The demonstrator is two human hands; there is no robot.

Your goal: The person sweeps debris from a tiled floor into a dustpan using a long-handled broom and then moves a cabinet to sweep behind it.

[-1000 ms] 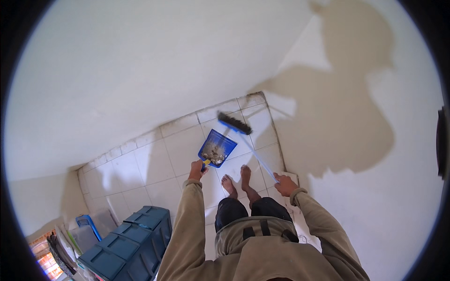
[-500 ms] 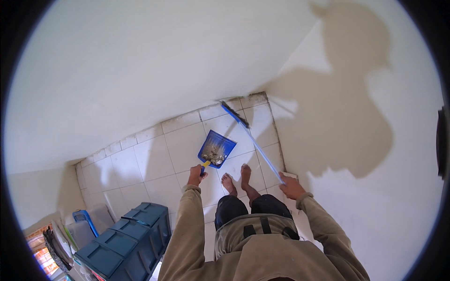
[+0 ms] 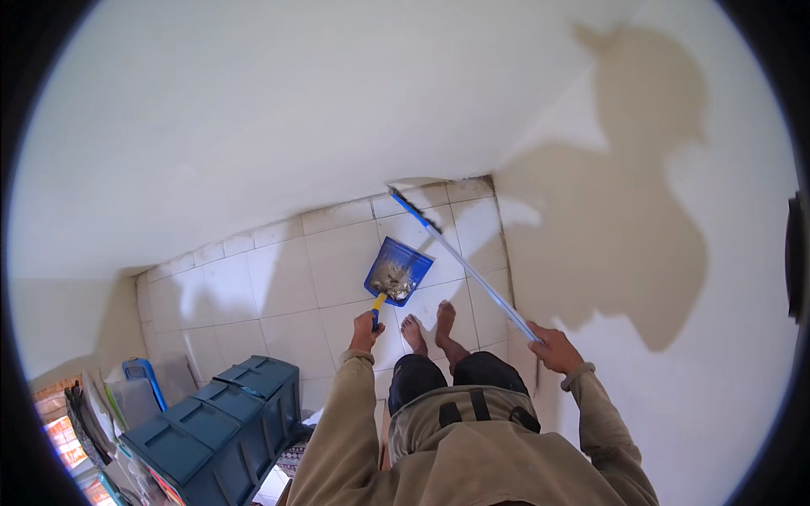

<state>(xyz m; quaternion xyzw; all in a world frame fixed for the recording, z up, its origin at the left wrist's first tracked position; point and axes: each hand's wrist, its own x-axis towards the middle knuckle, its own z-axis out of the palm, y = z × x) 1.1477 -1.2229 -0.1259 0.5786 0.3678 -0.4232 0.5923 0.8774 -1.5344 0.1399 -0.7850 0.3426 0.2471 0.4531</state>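
My left hand is closed round the yellow and dark blue handle of a blue dustpan. Grey-brown debris lies in the pan, mostly toward its handle end. My right hand grips the long pale-blue stick of a broom. The blue broom head with dark bristles reaches the foot of the far wall, beyond the pan and apart from it. My bare feet stand on the tiles just nearer than the dustpan.
White floor tiles run to the far wall, with dirt along the edge. A dark teal storage box stands at the lower left, beside a blue-framed item and other household things. A white wall rises close on my right.
My right hand has moved right and slightly nearer, and the broom head has shifted a little left along the wall. My left hand and the dustpan sit slightly farther right.
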